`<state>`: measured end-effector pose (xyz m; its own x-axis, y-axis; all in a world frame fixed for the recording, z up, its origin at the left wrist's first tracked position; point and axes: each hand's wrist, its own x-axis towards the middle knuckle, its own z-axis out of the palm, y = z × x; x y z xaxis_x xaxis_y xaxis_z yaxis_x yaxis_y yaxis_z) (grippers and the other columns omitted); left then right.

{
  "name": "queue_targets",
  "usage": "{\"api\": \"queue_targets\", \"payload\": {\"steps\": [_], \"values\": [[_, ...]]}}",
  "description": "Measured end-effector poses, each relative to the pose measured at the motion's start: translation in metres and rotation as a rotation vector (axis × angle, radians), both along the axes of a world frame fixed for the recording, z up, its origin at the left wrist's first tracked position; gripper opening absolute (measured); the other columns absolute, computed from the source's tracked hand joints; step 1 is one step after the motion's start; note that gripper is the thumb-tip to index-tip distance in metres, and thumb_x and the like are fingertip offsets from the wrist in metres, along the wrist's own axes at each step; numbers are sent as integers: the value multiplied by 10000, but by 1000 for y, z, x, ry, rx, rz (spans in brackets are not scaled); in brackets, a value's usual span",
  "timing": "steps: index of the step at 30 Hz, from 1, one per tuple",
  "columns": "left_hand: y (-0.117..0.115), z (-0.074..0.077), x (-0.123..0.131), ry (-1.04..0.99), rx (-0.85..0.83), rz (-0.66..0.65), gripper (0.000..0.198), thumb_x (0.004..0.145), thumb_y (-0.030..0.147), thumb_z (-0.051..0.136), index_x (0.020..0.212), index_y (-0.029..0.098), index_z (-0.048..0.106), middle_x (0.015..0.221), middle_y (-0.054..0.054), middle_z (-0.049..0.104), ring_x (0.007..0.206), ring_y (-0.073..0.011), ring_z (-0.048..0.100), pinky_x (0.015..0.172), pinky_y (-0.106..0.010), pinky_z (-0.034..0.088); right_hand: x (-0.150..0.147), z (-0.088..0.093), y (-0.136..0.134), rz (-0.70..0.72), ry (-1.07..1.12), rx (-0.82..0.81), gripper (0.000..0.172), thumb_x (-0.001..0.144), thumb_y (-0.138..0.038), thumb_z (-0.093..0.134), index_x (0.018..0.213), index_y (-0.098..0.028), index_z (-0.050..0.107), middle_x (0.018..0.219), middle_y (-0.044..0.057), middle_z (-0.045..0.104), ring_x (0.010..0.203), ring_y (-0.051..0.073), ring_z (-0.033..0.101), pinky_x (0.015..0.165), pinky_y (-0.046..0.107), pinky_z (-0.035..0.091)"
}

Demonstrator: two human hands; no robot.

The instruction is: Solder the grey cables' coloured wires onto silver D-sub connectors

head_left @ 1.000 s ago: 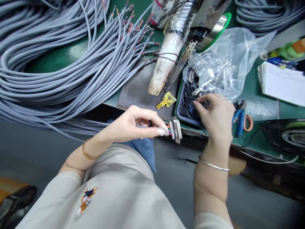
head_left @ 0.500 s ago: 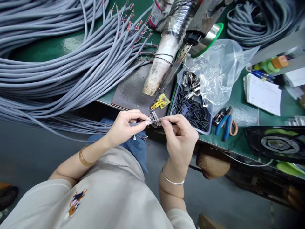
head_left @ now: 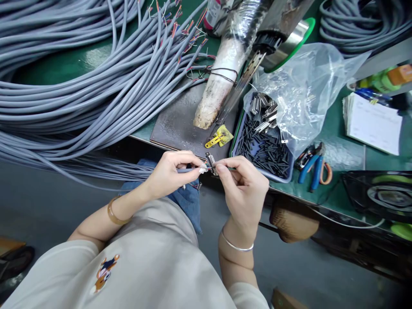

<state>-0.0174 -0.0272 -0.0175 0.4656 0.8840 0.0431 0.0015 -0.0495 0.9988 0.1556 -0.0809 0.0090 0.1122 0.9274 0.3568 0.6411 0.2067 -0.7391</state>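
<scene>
My left hand is closed in a pinch round the stripped end of a grey cable, where thin coloured wires fan out. Those wires run to a small metal multi-pin connector just past my left fingertips. From the other side, my right hand is closed, with thumb and forefinger pinching the connector's right edge. The right hand's other fingers are curled, and the palm is hidden. Both hands are held in front of the bench edge, above my lap, where more small connector ends show.
Grey cables with bared ends cover the bench's left. A dark board carries a yellow tag. The tray contains black sleeves and metal connectors under a plastic bag. To the right are pliers, papers and a fan.
My right fingertips have come in onto the connector, where before they were slightly to its right. The connector is tilted a little differently. The view has turned slightly, shifting the bench's right side outward.
</scene>
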Motion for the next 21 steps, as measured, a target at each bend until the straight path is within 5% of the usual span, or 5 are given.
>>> {"api": "queue_targets", "payload": {"steps": [10,21], "values": [[-1,-1,-3,-227,-377,-191,325,709,123,659,1006,188,543,854,20,579,616,-45,473,551,-164,367,-2,2,-2,114,-300,107,157,939,-205,722,801,-197,648,682,-54,609,558,51,512,536,211,374],[0,-7,-2,-242,-370,-144,289,683,77,649,929,182,541,844,30,559,659,-44,514,571,-140,393,1,6,0,260,-367,-19,126,961,-210,696,850,-195,637,745,-32,680,612,66,594,564,206,412]]}}
